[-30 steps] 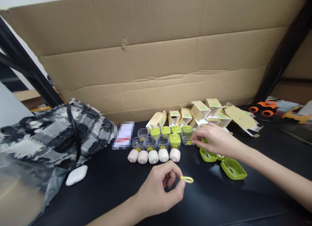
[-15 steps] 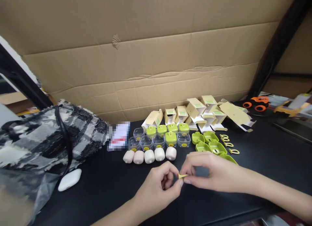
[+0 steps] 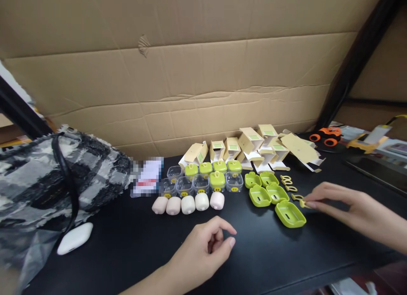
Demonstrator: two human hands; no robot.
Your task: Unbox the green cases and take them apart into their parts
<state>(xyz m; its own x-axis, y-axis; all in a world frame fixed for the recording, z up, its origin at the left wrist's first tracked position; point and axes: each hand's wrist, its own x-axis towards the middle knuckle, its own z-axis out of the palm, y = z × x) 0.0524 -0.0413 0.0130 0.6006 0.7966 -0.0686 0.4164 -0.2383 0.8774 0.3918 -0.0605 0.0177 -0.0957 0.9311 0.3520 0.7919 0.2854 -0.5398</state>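
Observation:
My left hand [image 3: 210, 246] hovers over the black table with nothing in it, thumb and forefinger apart and the other fingers curled. At the right, my right hand [image 3: 345, 208] pinches a small yellow plastic loop [image 3: 303, 204] between thumb and fingertips, low at the table. It is close to the front of a column of similar yellow loops [image 3: 291, 188]. Left of that hand lie several green shallow trays [image 3: 290, 215] with slots in their floors. Farther left is a row of pink and white rounded pieces [image 3: 188, 205], with clear square boxes [image 3: 201, 185] behind, some under green lids [image 3: 217, 179].
Opened small cartons [image 3: 250, 139] stand along the cardboard wall [image 3: 203, 70]. A black-and-white shaggy bag [image 3: 85, 176] and a white rounded case [image 3: 75, 238] are at left. An orange toy truck [image 3: 329, 136] sits back right, near a dark flat device [image 3: 375, 172].
My right hand has moved away from my left, carrying the yellow loop right to the loop column. My left hand has let go and stays put. The view has shifted slightly.

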